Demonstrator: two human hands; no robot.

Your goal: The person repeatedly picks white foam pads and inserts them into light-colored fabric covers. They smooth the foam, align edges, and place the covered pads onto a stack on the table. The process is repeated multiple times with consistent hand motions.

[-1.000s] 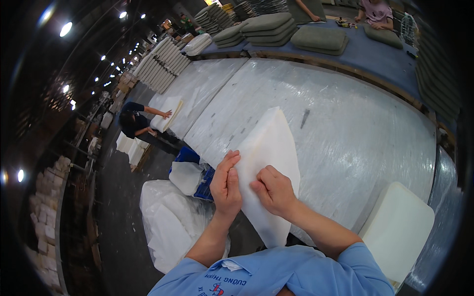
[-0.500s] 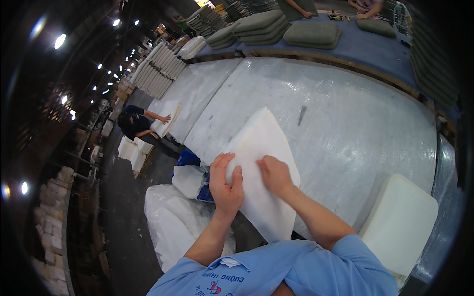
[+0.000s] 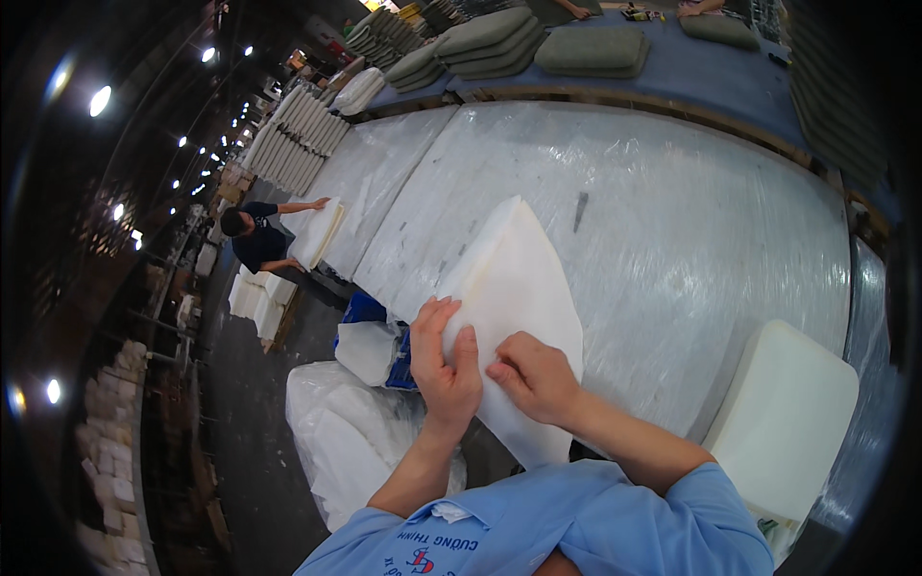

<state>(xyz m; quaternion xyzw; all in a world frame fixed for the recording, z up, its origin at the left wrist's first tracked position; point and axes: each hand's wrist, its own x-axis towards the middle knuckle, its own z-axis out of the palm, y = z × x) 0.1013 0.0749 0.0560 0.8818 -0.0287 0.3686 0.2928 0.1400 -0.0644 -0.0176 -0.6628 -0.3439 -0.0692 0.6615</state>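
Note:
A white foam cushion (image 3: 523, 278) with a thin, smooth white cover lies tilted in front of me, its pointed far end over the plastic-wrapped table and its near end against my body. My left hand (image 3: 445, 360) grips the cushion's left edge, fingers along the side and thumb on the upper face. Over the cushion's middle, my right hand (image 3: 536, 376) is closed, with fingers curled and thumb pressed toward them. Whatever may be between those fingertips is hidden.
Clear plastic covers the large table (image 3: 663, 240). Another white cushion (image 3: 788, 413) rests at right. A plastic-wrapped white bundle (image 3: 351, 427) and a blue crate (image 3: 399, 370) stand at left. Green cushions (image 3: 591, 50) lie on the far blue table. A co-worker (image 3: 257, 235) handles white pads at left.
My right hand has moved slightly down and left over the cushion, its fingers curling more. My left hand keeps its grip. The co-worker has straightened, arms spread around the pads.

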